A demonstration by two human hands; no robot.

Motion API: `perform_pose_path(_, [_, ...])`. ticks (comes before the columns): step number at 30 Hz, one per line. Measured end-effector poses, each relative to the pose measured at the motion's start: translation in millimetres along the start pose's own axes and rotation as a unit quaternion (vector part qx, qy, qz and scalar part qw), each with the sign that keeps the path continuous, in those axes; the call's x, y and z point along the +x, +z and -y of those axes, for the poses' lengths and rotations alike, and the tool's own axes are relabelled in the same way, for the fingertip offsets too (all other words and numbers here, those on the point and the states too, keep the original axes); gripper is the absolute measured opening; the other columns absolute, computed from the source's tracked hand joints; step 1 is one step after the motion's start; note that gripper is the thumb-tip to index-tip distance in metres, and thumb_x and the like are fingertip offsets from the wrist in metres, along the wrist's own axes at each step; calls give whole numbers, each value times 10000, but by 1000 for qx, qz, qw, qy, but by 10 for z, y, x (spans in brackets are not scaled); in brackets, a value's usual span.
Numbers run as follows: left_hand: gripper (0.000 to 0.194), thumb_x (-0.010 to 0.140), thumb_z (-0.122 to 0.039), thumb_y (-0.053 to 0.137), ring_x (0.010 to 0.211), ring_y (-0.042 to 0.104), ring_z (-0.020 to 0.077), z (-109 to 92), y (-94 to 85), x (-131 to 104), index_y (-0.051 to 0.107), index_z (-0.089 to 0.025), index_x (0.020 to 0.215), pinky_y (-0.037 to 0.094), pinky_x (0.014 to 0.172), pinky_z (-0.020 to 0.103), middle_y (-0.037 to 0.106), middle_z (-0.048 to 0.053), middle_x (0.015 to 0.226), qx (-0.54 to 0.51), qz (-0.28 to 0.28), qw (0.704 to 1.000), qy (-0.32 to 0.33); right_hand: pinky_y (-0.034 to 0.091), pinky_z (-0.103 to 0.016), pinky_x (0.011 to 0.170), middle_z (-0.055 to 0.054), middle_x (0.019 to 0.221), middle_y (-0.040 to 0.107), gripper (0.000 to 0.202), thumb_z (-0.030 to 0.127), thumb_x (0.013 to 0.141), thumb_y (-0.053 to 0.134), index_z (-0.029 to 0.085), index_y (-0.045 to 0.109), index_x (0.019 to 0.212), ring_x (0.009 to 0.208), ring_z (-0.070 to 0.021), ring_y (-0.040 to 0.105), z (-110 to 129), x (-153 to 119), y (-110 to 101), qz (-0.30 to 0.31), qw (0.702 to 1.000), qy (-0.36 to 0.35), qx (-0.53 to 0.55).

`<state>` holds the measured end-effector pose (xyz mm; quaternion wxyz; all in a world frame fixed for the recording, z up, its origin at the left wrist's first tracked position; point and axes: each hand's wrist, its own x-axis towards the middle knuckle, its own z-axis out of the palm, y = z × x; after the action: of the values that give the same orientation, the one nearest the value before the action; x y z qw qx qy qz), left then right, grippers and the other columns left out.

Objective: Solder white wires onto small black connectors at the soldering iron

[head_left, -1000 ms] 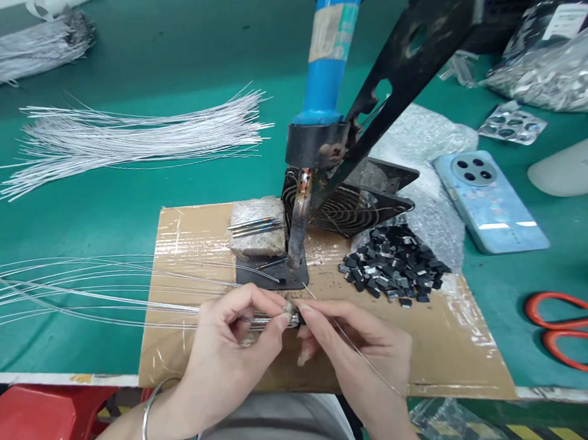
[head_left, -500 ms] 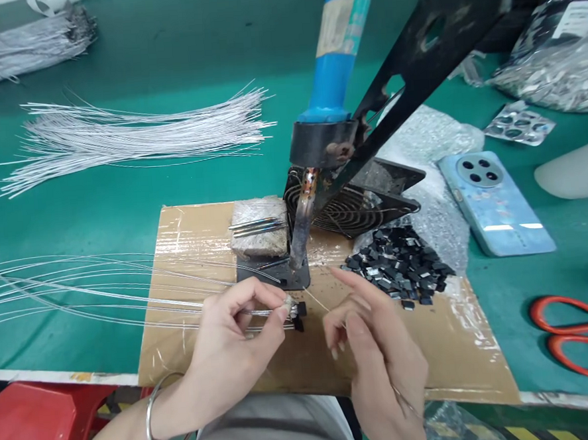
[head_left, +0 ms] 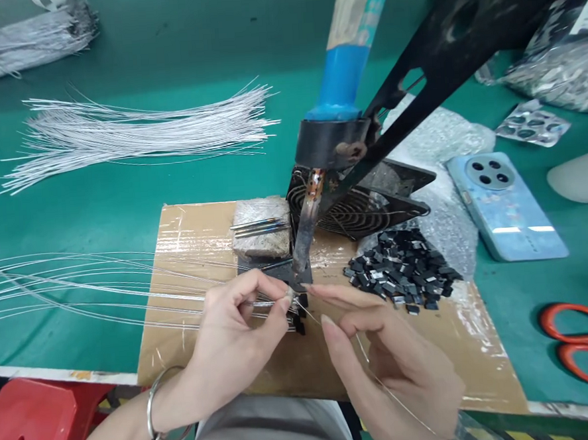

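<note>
Near the middle of the cardboard, my left hand (head_left: 238, 333) pinches several thin white wires (head_left: 176, 295) between thumb and forefinger. Small black end pieces (head_left: 299, 324) stick out just past those fingertips. A small pale lump at the fingertips is too small to make out. My right hand (head_left: 395, 356) is closed on a fine silvery wire (head_left: 405, 407), which runs from the left fingertips through the right fingers and down across the palm. Its forefinger points left, close to the black end pieces. Just above both hands, the tip of a blue-handled soldering iron (head_left: 346, 77) points down.
A black bracket (head_left: 430, 85) holds the iron over a fan (head_left: 357, 206) and a pale block (head_left: 261, 238). Black pieces (head_left: 401, 270) are heaped right of the iron. Beyond lie a phone (head_left: 510, 207), red-handled scissors (head_left: 575, 345) and a white wire bundle (head_left: 144, 133).
My right hand has opened out its grip and shifted, its forefinger now reaching left to the left fingertips. The fine wire now shows along the right palm. My left hand stays nearly still.
</note>
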<state>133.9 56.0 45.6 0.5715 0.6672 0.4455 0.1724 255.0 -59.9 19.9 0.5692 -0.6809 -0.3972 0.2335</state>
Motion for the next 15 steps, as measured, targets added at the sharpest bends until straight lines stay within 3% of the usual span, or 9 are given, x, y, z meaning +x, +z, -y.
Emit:
perform_pose_path(8, [113, 857, -170, 644, 709, 639, 147, -42, -25, 87, 657, -155, 745, 443, 601, 251, 738, 55, 837, -24, -3, 1000, -1, 583, -315, 921, -47, 1123, 786, 219, 243, 914, 679, 233, 582, 718, 1017, -215, 757, 49, 57, 56, -17, 988, 128, 82])
perform_pose_path(15, [67, 816, -161, 658, 710, 639, 149, -64, -29, 140, 657, -156, 750, 420, 569, 242, 735, 45, 839, -24, -14, 999, -23, 580, -296, 963, -34, 1100, 792, 191, 201, 902, 684, 239, 615, 728, 1080, -196, 739, 22, 119, 93, -33, 983, 138, 118])
